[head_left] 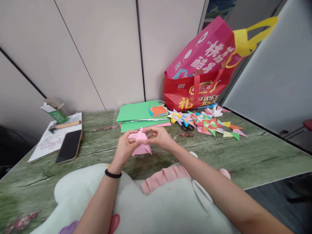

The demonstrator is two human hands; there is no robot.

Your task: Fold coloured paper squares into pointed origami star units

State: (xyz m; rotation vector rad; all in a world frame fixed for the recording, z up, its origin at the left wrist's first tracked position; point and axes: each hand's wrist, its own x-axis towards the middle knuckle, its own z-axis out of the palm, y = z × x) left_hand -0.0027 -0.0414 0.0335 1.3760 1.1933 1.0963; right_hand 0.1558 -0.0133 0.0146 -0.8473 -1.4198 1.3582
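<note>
A pink folded paper (141,149) is held up above the green wood-patterned table (102,139), between my two hands. My left hand (125,146) pinches its left side, thumb near the paper's middle. On the other side my right hand (158,138) grips the paper's upper right part with thumb and fingers. The thumbs nearly meet at the centre crease. The paper has a pointed top and a wider lower edge. A black band circles my left wrist.
A pale green plush (156,211) lies under my forearms. Behind are green sheets (136,112), orange paper squares (158,110), colourful folded pieces (211,125), black scissors (187,127) and a red bag (175,94). At left lie a phone (69,146), hammer (65,125) and small box (58,115).
</note>
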